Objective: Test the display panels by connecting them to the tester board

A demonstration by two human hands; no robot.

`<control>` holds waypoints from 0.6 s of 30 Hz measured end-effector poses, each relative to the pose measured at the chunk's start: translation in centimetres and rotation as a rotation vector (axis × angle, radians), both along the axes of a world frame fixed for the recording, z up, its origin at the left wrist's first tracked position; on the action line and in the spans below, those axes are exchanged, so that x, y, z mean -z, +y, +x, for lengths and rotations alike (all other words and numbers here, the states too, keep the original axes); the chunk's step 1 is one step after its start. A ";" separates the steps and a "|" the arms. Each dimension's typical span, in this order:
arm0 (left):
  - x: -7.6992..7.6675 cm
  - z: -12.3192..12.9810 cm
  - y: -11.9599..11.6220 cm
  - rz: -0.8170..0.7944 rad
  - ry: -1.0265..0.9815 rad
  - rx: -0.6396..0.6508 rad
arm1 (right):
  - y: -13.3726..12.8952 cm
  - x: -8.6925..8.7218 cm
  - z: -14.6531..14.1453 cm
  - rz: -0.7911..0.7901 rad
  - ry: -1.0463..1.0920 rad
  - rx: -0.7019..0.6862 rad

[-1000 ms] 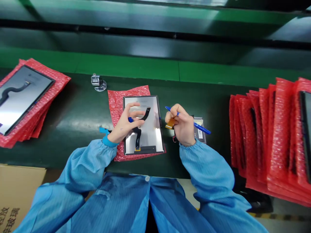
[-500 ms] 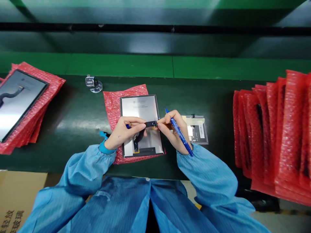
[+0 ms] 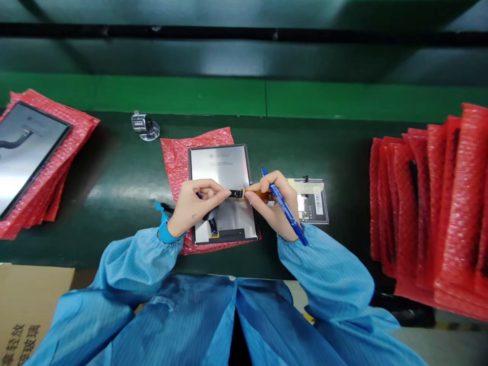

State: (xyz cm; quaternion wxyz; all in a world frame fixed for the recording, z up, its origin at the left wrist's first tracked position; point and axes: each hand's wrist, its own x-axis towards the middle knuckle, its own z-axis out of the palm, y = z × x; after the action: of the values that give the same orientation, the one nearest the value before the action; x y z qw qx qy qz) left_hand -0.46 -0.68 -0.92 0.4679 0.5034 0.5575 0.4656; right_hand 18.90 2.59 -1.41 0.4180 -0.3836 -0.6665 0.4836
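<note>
Left hand pinches black flex cable | right hand pinches orange strip, grips pen | over panel, frame centre | cable thin, floppy, fragile: hold by connector end

Left hand pinching black flex cable over display panel, right hand holding blue pen

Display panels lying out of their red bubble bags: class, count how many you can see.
2: one display panel under both hands at centre, one display panel atop the left stack. The bags at right may hide more.
</note>
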 end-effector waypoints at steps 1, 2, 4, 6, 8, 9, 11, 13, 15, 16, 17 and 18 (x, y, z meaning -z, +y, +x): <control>0.0 0.1 0.0 0.006 0.010 -0.002 | -0.1 -0.1 -0.1 0.005 -0.007 0.010; 0.0 0.1 0.0 0.010 0.022 -0.002 | -0.1 -0.1 -0.1 0.009 -0.017 0.022; -0.1 0.3 0.0 0.020 0.050 0.012 | -0.3 -0.2 -0.3 0.016 -0.043 0.043; -0.2 0.4 -0.1 0.027 0.076 0.041 | -0.5 -0.2 -0.4 0.022 -0.079 0.051; -0.3 0.5 -0.1 0.035 0.099 0.063 | -0.6 -0.1 -0.4 0.030 -0.112 0.054; -0.3 0.5 -0.2 0.042 0.111 0.071 | -0.6 0.0 -0.4 0.036 -0.125 0.051; -0.4 0.4 -0.2 0.051 0.113 0.096 | -0.7 0.2 -0.4 0.050 -0.136 0.037; -0.3 0.3 -0.2 0.033 0.076 0.136 | -0.6 0.4 -0.4 0.053 -0.131 0.011; -0.3 0.1 -0.1 0.007 0.036 0.137 | -0.6 0.3 -0.4 0.031 -0.114 0.005; -0.2 0.0 -0.1 0.003 0.027 0.118 | -0.6 0.3 -0.4 0.011 -0.104 0.009; -0.1 0.0 0.0 0.006 0.025 0.090 | -0.5 0.1 -0.4 -0.012 -0.095 0.014; -0.1 0.0 0.0 0.011 0.029 0.066 | -0.5 0.0 -0.4 -0.032 -0.086 0.020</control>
State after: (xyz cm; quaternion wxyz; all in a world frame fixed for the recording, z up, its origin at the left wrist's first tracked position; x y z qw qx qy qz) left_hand -0.45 -0.63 -0.84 0.4718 0.5308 0.5449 0.4457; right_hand 18.49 2.04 -1.40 0.3873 -0.4173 -0.6722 0.4732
